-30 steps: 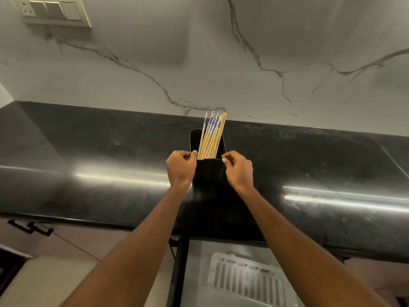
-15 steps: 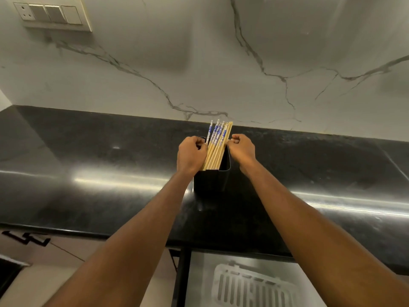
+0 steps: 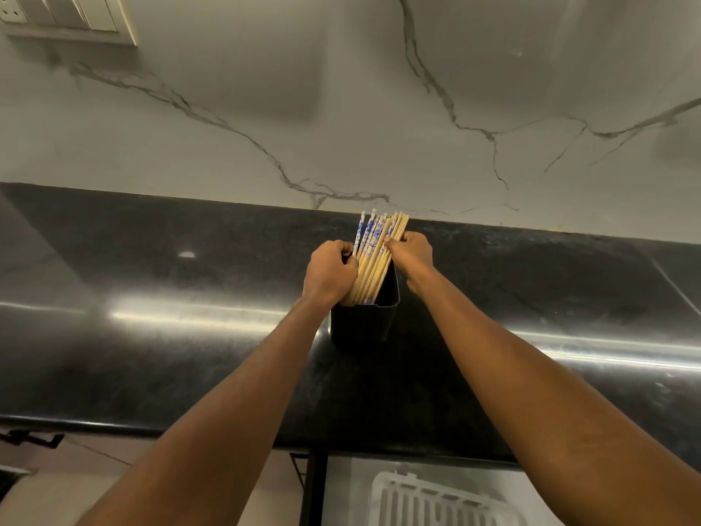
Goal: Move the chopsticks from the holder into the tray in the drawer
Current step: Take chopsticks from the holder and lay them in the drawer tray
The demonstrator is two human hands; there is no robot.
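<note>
A pale marble wall (image 3: 341, 89) with dark veins is seen across the far part of the scene, and a switch plate (image 3: 64, 15) is mounted on it at the far left. In front of the wall a glossy black bench (image 3: 151, 336) is spread from left to right, with streaks of light reflected along it. Below the near edge of the bench, right of centre, an open drawer (image 3: 347, 487) with a pale floor is shown, and a white slotted tray (image 3: 417, 485) is laid inside it, partly cut off by the near edge of the view. No chopsticks are seen in the tray.

A black rectangular holder (image 3: 364, 324) is stood upright on the bench, near the wall and about midway across. Two bare forearms are stretched from the near side towards it. The left hand (image 3: 330, 271) is placed against the left side of the bundle above the holder's rim, its fingers curled tightly round the sticks. The right hand (image 3: 411, 256) is set against the right side of the bundle, its fingers curled in and its fingertips pressed onto the sticks. The chopsticks (image 3: 373, 256), of light wood with blue-and-white patterned tops, are gathered as one bundle between the two hands; their lower ends are kept inside the holder and their tops are leaned slightly to the right.
</note>
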